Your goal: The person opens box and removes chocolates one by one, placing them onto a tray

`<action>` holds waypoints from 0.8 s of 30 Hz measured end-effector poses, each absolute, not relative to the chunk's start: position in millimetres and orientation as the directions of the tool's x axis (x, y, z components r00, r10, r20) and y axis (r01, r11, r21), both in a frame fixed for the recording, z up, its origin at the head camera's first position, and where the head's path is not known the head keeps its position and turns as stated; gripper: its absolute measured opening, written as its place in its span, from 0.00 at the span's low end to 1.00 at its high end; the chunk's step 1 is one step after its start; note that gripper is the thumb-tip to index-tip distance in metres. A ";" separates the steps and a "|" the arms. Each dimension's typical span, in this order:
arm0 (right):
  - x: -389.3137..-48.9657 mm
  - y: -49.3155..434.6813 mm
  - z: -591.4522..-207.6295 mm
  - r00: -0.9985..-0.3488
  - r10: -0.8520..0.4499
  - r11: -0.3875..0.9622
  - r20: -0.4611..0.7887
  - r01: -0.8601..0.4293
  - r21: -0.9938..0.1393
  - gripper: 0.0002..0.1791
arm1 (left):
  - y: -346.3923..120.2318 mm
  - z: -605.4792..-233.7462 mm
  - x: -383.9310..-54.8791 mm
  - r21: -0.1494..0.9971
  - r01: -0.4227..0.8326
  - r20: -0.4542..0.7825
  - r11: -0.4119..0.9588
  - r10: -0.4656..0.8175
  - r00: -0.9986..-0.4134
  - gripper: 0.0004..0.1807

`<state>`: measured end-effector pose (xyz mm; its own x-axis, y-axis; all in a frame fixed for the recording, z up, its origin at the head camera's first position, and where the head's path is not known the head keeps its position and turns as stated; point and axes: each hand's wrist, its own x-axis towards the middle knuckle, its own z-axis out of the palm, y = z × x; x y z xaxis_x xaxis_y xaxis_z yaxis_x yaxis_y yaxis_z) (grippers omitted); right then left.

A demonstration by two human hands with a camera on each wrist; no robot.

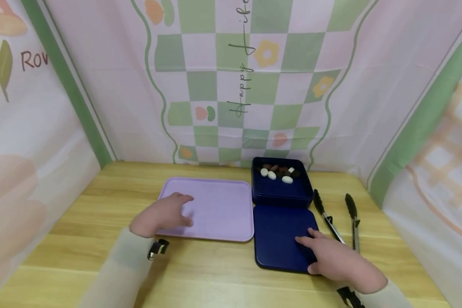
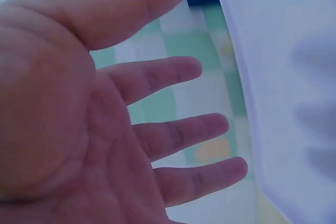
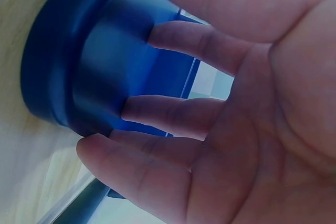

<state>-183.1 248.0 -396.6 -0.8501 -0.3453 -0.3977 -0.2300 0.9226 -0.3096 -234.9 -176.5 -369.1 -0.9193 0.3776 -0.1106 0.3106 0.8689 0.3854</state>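
Observation:
A lilac tray (image 1: 219,209) lies on the table at centre left. My left hand (image 1: 165,214) hovers over its left side, fingers spread and holding nothing; the palm (image 2: 94,129) fills much of the left wrist view. To the right lies a flat navy lid (image 1: 279,237). My right hand (image 1: 336,256) is at the lid's right edge, fingers extended over it and thumb near its front corner. Whether those fingertips touch the lid I cannot tell. Behind the lid stands an uncovered navy box (image 1: 279,192) containing white egg-shaped pieces (image 1: 271,175) and brown pieces.
Two tongs with black tips, a nearer one (image 1: 328,220) and a farther one (image 1: 353,214), lie right of the box and lid, partly behind my right hand. A checked cloth (image 1: 250,85) hangs behind the wooden table (image 1: 208,273), with more cloth at both sides.

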 end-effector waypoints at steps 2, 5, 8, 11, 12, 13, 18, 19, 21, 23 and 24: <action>-183.0 247.6 -396.0 -0.850 -0.344 0.923 -0.398 -0.228 -0.309 0.38 | -187.9 -373.5 -235.6 0.369 0.285 -0.129 0.885 0.353 -0.927 0.37; -183.2 247.5 -395.4 -0.851 -0.340 0.924 -0.400 -0.224 -0.309 0.38 | -197.9 -378.5 -235.3 0.371 0.238 -0.165 0.898 0.316 -0.934 0.38; -183.3 247.9 -395.5 -0.850 -0.340 0.924 -0.401 -0.224 -0.309 0.38 | -202.6 -385.0 -236.3 0.376 0.190 -0.210 0.907 0.283 -0.936 0.39; -183.2 248.6 -396.0 -0.851 -0.341 0.924 -0.400 -0.227 -0.306 0.38 | -204.2 -391.9 -238.0 0.383 0.156 -0.235 0.911 0.259 -0.937 0.39; -183.0 248.8 -396.2 -0.851 -0.342 0.924 -0.398 -0.229 -0.305 0.38 | -204.6 -394.5 -238.5 0.385 0.151 -0.239 0.910 0.256 -0.937 0.39; -182.9 249.0 -396.4 -0.851 -0.342 0.925 -0.398 -0.230 -0.304 0.38 | -204.5 -396.4 -238.6 0.387 0.151 -0.240 0.910 0.258 -0.936 0.38; -181.5 251.0 -397.8 -0.855 -0.345 0.921 -0.387 -0.229 -0.314 0.38 | -203.7 -401.8 -236.5 0.386 0.172 -0.232 0.906 0.276 -0.933 0.36; -181.3 252.1 -398.0 -0.856 -0.346 0.919 -0.384 -0.226 -0.324 0.38 | -203.2 -402.2 -236.0 0.377 0.181 -0.226 0.908 0.280 -0.933 0.35; -181.1 255.0 -398.0 -0.856 -0.357 0.911 -0.374 -0.230 -0.342 0.37 | -202.4 -402.7 -235.0 0.358 0.191 -0.218 0.914 0.281 -0.935 0.34; -181.2 259.3 -396.4 -0.853 -0.383 0.893 -0.354 -0.244 -0.378 0.36 | -201.5 -403.4 -234.6 0.340 0.196 -0.212 0.920 0.278 -0.937 0.34; -181.0 262.0 -395.2 -0.855 -0.395 0.883 -0.335 -0.254 -0.395 0.35 | -201.2 -403.9 -234.5 0.336 0.191 -0.210 0.922 0.271 -0.939 0.33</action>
<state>-181.0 262.0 -395.2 -0.8553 -0.3953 -0.3349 -0.2537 0.8831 -0.3946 -234.5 -201.2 -403.9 -0.9395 0.2710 -0.2097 0.1909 0.9222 0.3363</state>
